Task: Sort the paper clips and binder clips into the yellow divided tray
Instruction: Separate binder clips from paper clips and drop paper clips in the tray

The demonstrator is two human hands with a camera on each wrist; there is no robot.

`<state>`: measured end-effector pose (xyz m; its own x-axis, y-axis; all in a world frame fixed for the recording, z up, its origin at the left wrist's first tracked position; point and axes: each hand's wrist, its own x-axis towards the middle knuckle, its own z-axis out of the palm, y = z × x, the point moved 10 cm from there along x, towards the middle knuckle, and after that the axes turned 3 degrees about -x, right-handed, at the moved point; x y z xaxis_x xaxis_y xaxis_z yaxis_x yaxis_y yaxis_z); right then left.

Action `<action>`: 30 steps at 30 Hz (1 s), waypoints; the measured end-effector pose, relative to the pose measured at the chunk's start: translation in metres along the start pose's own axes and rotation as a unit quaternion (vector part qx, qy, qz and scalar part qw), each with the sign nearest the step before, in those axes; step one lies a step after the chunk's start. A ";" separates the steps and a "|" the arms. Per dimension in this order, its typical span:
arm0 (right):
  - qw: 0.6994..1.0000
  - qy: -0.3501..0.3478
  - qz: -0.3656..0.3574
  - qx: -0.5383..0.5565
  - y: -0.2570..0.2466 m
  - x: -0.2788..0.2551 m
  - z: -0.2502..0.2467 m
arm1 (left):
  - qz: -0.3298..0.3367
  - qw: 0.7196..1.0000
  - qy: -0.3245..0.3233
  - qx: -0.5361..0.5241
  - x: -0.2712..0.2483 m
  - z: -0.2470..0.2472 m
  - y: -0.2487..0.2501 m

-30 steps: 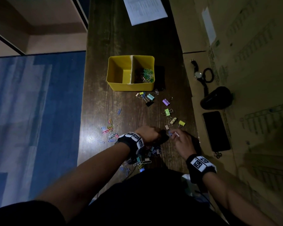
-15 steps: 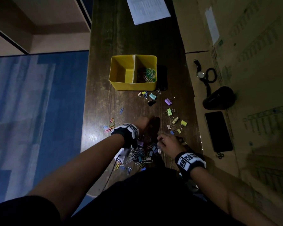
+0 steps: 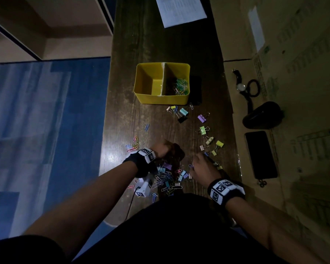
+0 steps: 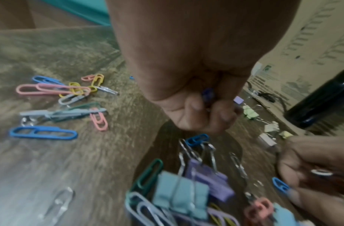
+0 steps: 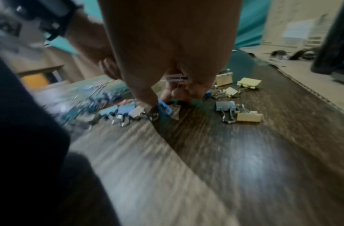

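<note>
Right hand (image 3: pixel 202 166) nearer, clips (image 5: pixel 176 78) in grip.

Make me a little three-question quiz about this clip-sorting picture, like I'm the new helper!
1. True or false: the left half of the yellow tray holds a heap of paper clips.
2. What does the left hand hold: A) blue clip B) phone C) watch?
3. Fill in: the purple binder clip lies on the ___.

Key: 1 false, they are in the right half; 2 A; 3 table.
</note>
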<state>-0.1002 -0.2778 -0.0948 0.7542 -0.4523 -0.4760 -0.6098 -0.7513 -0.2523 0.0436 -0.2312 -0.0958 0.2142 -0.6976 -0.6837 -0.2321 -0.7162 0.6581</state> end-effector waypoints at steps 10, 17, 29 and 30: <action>0.995 0.025 -0.037 0.092 -0.004 -0.003 -0.010 | 0.028 0.997 0.031 0.071 -0.002 0.010 0.007; 0.911 0.015 0.090 0.402 0.018 0.011 -0.014 | 0.186 0.912 -0.004 0.367 -0.014 0.035 0.033; 0.818 -0.090 0.103 0.558 0.009 0.007 0.004 | 0.245 0.850 -0.065 0.461 -0.017 0.064 0.044; 0.846 -0.085 0.096 0.517 0.007 0.008 0.002 | 0.241 0.851 -0.055 0.464 -0.016 0.063 0.044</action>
<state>-0.0994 -0.2859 -0.1017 0.6252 -0.3769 -0.6834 -0.6700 0.1898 -0.7177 -0.0296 -0.2509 -0.0758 -0.1956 -0.8638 -0.4644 -0.9277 0.0093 0.3733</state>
